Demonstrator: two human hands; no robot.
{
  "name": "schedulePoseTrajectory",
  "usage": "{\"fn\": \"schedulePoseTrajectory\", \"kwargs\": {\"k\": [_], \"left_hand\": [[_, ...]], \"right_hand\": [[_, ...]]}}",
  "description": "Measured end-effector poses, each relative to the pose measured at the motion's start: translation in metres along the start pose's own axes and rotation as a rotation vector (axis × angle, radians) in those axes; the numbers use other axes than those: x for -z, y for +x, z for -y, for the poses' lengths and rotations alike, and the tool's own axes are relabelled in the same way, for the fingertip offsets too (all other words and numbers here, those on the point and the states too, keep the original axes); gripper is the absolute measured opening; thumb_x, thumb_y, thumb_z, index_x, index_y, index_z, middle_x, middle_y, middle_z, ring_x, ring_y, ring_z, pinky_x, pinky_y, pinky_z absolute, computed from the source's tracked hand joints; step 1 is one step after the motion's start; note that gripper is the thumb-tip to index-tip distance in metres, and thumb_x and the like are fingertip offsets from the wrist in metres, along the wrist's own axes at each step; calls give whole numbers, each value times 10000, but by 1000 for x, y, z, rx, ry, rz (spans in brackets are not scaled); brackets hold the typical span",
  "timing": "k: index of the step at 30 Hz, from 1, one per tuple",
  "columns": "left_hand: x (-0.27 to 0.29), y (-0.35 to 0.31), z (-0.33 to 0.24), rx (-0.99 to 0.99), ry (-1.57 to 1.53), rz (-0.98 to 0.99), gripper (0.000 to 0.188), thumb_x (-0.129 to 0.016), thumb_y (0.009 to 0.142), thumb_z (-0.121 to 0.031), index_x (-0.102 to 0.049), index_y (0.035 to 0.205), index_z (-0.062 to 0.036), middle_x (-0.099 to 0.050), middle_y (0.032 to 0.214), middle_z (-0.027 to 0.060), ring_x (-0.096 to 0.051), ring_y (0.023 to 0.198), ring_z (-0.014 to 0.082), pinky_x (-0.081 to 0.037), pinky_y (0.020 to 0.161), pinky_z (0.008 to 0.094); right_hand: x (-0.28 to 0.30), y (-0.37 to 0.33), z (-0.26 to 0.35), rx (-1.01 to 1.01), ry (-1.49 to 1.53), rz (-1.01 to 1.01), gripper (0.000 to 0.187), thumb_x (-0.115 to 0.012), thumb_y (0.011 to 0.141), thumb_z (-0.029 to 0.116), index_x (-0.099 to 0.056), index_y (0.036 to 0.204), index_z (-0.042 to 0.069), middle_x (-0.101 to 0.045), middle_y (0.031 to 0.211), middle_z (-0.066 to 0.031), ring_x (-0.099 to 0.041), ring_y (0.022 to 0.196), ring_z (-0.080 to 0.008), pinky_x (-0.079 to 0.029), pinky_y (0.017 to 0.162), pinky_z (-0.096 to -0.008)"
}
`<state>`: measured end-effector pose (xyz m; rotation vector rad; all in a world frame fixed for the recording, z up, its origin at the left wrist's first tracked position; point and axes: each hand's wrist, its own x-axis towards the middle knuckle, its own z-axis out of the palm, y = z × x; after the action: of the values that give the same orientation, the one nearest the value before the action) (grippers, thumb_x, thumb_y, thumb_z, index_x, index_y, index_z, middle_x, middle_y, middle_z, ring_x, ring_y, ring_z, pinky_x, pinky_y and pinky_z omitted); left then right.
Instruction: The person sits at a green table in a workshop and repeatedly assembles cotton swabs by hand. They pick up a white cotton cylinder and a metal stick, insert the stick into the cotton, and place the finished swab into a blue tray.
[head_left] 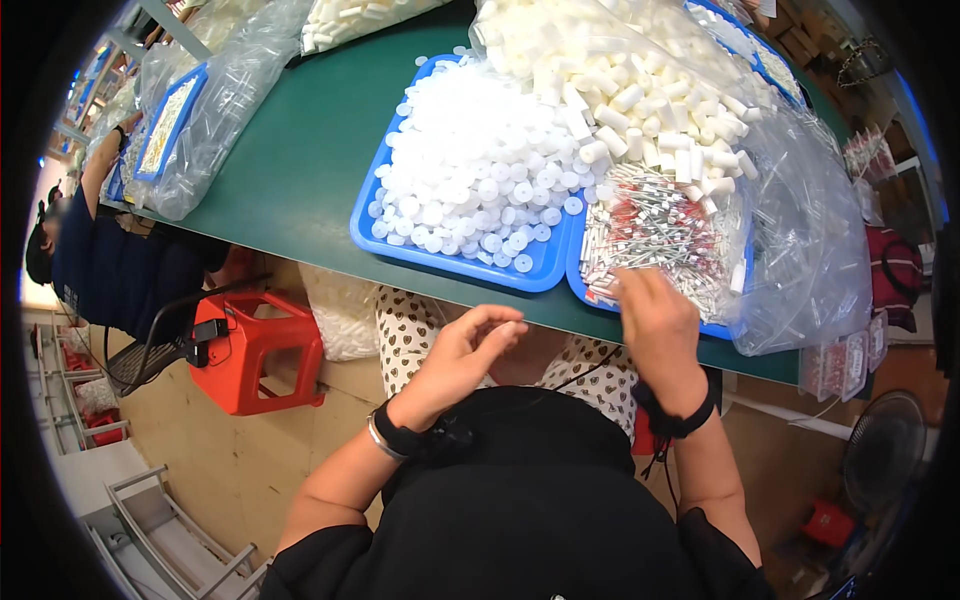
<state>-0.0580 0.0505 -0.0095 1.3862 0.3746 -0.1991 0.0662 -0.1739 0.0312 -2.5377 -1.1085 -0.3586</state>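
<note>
My right hand (658, 325) reaches over the near edge of a blue tray (577, 262) heaped with thin metal-and-white pins (655, 220), some with red parts. Its fingers are bent together at the pile, and whatever they grip is hidden. Below the table edge, my left hand (460, 360) hovers above my lap. Its fingers are curled, with thumb and forefinger almost meeting; anything between them is too small to make out. To the left of the pins stands a larger blue tray (545, 275) full of translucent white discs (470, 170).
White foam-like cylinders (640, 100) spill from a clear bag behind the pins. A crumpled plastic bag (800, 240) lies at the right on the green table (300, 160). A red stool (260, 350) and a seated person (110, 260) are at left; a fan (885, 450) stands lower right.
</note>
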Motion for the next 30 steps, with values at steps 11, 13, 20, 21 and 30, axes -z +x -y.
{"fn": "schedulePoseTrajectory", "kwargs": {"k": [11,13,20,21,30], "left_hand": [[-10,75,-45,-623,1058,-303,225,-700,818,-93,-641,1026,-30,-602,965,135,-600,870,341,-500,737,414],[-9,77,-46,-590,1091,-294,237,-704,813,-96,-641,1032,-34,-599,962,136,-602,848,345,-502,731,413],[-17,68,-47,-420,348,-86,230,-691,898,-177,-658,1068,-26,-642,957,69,-612,791,200,-508,724,317],[-20,61,-50,-252,59,14,232,-679,921,-194,-661,1079,-25,-649,959,54,-609,794,165,-506,726,297],[-30,42,-23,92,-838,348,388,-591,983,-315,-589,1199,7,-643,964,28,-585,820,92,-493,739,246]], "right_hand": [[-3,2,-19,-71,34,-116,175,-697,795,17,-646,962,33,-615,905,-100,-636,700,-273,-499,584,-351],[0,0,-19,-81,56,-127,168,-720,798,38,-651,951,34,-640,879,-99,-638,685,-278,-495,585,-350],[22,7,-3,-196,346,-142,190,-772,761,64,-682,926,44,-658,783,-76,-604,707,-261,-470,628,-353],[26,8,2,-179,381,-116,191,-779,754,71,-685,918,44,-657,776,-73,-592,706,-257,-461,631,-353],[25,9,17,72,295,-96,175,-799,737,136,-691,857,70,-630,725,-23,-515,679,-208,-368,673,-348]]}}
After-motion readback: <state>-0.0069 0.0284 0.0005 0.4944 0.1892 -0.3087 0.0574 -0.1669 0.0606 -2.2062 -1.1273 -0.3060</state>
